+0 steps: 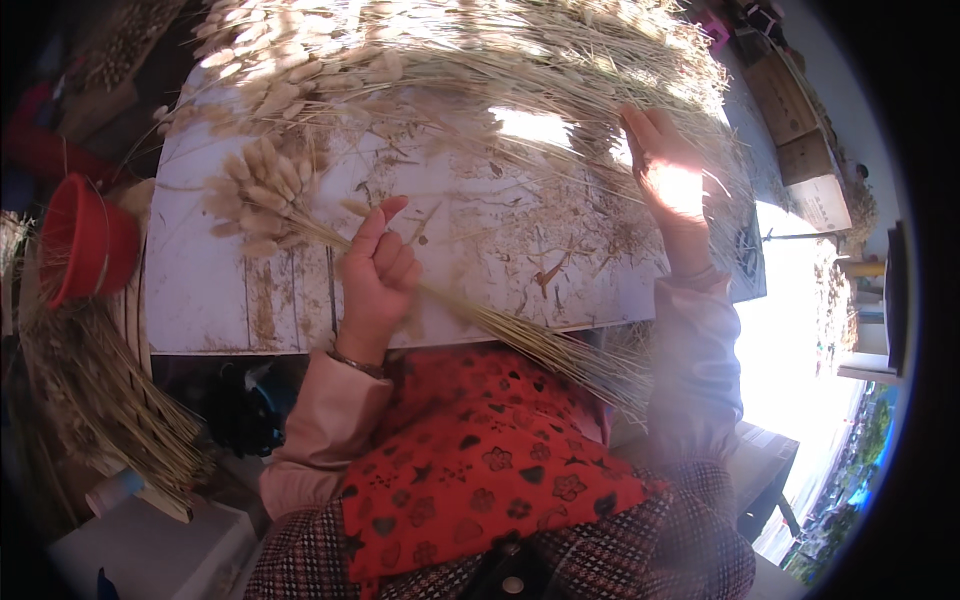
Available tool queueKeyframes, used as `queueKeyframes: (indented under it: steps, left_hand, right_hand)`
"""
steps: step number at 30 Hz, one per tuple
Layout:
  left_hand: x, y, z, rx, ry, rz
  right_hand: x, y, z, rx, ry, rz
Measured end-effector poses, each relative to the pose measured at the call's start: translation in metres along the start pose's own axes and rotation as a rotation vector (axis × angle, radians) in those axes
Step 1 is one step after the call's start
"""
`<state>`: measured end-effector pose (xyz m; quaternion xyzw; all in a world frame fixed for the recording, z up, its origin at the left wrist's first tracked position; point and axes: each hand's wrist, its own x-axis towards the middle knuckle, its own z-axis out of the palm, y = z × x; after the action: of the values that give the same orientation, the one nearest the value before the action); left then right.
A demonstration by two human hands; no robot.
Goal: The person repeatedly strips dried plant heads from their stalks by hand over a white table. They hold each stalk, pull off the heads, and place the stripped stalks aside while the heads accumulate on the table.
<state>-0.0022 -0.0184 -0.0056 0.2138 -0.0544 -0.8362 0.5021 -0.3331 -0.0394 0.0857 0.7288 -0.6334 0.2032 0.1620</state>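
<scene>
My left hand (381, 270) is closed around a bunch of dried bunny-tail grass. The fluffy seed heads (262, 191) fan out to the left, and the bare stems (540, 341) run down to the right past the table's front edge. One small seed head sticks out by my raised index finger. My right hand (664, 161) is at the stem ends of a large heap of the same grass (480, 56) along the far side of the table. Its fingertips touch the stems; whether they pinch any is hidden.
The white tabletop (202, 300) is strewn with chaff and broken stems. A red bucket (90, 240) stands at the left above another grass bundle (127, 390). Cardboard boxes (787, 112) line the right side. A red patterned apron (480, 457) covers my lap.
</scene>
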Motion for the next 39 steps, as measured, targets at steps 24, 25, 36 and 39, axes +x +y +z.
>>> queueKeyframes:
  steps: [24,25,36,39]
  left_hand:
    - [-0.002,-0.001,0.001,0.005,-0.033,0.011]
    - [-0.002,0.000,0.002,0.000,-0.012,0.007]
    - [-0.003,0.001,0.004,0.074,-0.052,0.034]
    - [-0.004,0.001,0.004,0.064,-0.084,0.031]
  right_hand:
    - [-0.059,-0.049,-0.023,0.444,-0.225,-0.018]
    - [-0.059,-0.057,-0.018,0.546,-0.152,-0.038]
    - [-0.071,-0.083,-0.002,0.556,-0.453,-0.044]
    - [-0.070,-0.079,-0.005,0.520,-0.504,-0.010]
